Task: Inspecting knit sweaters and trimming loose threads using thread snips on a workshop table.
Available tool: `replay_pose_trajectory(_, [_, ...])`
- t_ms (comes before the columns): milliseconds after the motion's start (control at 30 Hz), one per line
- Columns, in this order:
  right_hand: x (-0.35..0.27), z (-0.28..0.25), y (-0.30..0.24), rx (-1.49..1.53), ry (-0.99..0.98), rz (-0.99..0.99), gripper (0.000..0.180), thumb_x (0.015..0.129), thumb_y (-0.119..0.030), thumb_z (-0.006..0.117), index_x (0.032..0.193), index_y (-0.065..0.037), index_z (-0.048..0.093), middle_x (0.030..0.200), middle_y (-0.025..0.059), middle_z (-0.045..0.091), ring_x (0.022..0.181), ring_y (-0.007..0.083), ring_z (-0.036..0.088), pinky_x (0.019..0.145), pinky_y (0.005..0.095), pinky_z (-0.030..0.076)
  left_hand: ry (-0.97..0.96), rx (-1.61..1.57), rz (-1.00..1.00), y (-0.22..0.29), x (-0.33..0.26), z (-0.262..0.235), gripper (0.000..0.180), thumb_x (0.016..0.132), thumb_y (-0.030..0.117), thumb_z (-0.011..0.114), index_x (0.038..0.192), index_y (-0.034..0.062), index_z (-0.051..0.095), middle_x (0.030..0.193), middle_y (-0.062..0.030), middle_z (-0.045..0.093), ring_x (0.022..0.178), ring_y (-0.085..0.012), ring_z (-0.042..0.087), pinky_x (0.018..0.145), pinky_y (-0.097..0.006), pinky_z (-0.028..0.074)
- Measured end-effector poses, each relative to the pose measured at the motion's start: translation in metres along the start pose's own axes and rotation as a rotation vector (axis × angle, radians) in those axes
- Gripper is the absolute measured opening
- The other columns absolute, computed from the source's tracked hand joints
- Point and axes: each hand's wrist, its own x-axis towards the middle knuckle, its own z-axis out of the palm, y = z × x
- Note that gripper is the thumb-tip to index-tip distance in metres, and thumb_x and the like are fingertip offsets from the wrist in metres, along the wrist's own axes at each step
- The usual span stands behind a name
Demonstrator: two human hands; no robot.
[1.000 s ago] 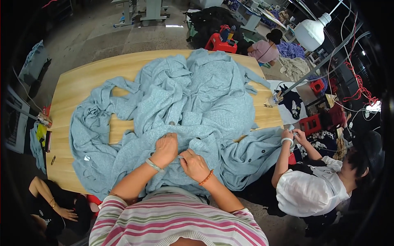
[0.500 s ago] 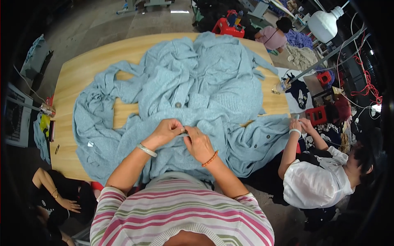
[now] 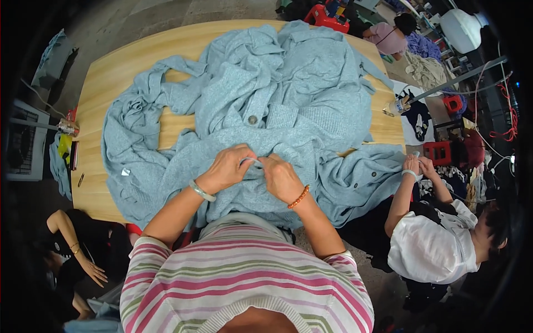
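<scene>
A heap of light grey-blue knit cardigans (image 3: 244,66) covers the middle of the table. At its near side my left hand (image 3: 229,167), with a pale bangle on the wrist, is closed in a pinch. My right hand (image 3: 282,178), wearing a string of orange beads, pinches close beside it. A thin edge of the knit cardigan (image 3: 253,161) runs between the fingertips; whether anything small sits in the fingers is hidden. Beyond the hands, a dark button (image 3: 252,119) shows on a ribbed band.
The wooden table (image 3: 119,69) extends past the heap. On the right a person in white (image 3: 427,244) works at the cardigans' edge; another person's hand (image 3: 91,272) is at lower left. Lamp poles are clamped at both sides. A small dark tool (image 3: 81,180) lies near the left edge.
The view has shifted, so the table and heap sit higher and further right. My fingertips have drawn slightly apart, and a pale strip of knit edge now shows between them.
</scene>
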Motion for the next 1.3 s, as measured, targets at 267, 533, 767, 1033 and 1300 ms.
replay_pose_trajectory(267, [0.001,0.001,0.003,0.423,0.078,0.113,0.014,0.081,0.007,0.059,0.093,0.005,0.066,0.077,0.0096,0.061,0.062,0.014,0.062,0.055,0.0264,0.048,-0.016,-0.158,-0.051,0.001,0.004,-0.004,0.009,0.083,0.001,0.058,0.092,-0.0016,0.059,0.081,-0.01,0.06,0.073,-0.0181,0.057,0.066,-0.03,0.045])
replay_pose_trajectory(533, [0.0,-0.032,-0.013,0.263,-0.166,0.301,0.012,0.086,-0.011,0.064,0.088,0.001,0.066,0.072,0.0085,0.062,0.06,0.0157,0.062,0.05,0.0289,0.044,-0.071,-0.084,-0.041,0.001,-0.003,-0.017,0.011,0.084,0.004,0.059,0.094,-0.0005,0.06,0.082,-0.0117,0.062,0.075,-0.0204,0.06,0.069,-0.029,0.046])
replay_pose_trajectory(767, [-0.042,-0.039,0.015,-0.117,0.04,0.103,0.011,0.079,-0.008,0.066,0.088,-0.001,0.066,0.08,0.0128,0.063,0.069,0.0319,0.062,0.06,0.0375,0.048,0.168,0.476,0.165,0.02,-0.002,-0.029,0.02,0.074,-0.004,0.059,0.092,0.0026,0.06,0.096,-0.014,0.059,0.091,-0.0327,0.056,0.078,-0.04,0.045])
replay_pose_trajectory(1033, [-0.042,-0.017,0.014,0.062,0.211,0.126,0.016,0.077,0.002,0.066,0.092,0.002,0.067,0.081,0.0144,0.064,0.064,0.0294,0.063,0.058,0.0345,0.049,-0.146,0.455,0.239,0.024,0.054,0.046,0.017,0.078,0.001,0.055,0.093,0.0008,0.063,0.092,-0.0154,0.062,0.088,-0.0331,0.06,0.074,-0.042,0.049])
replay_pose_trajectory(1300, [-0.034,-0.013,0.022,0.047,0.316,0.119,0.013,0.078,0.004,0.062,0.091,0.002,0.064,0.082,0.0167,0.063,0.066,0.0316,0.063,0.057,0.0356,0.05,-0.107,0.669,0.122,0.0,0.08,0.055,0.013,0.078,0.002,0.058,0.09,-0.0012,0.063,0.084,-0.0173,0.062,0.078,-0.0323,0.063,0.067,-0.04,0.051])
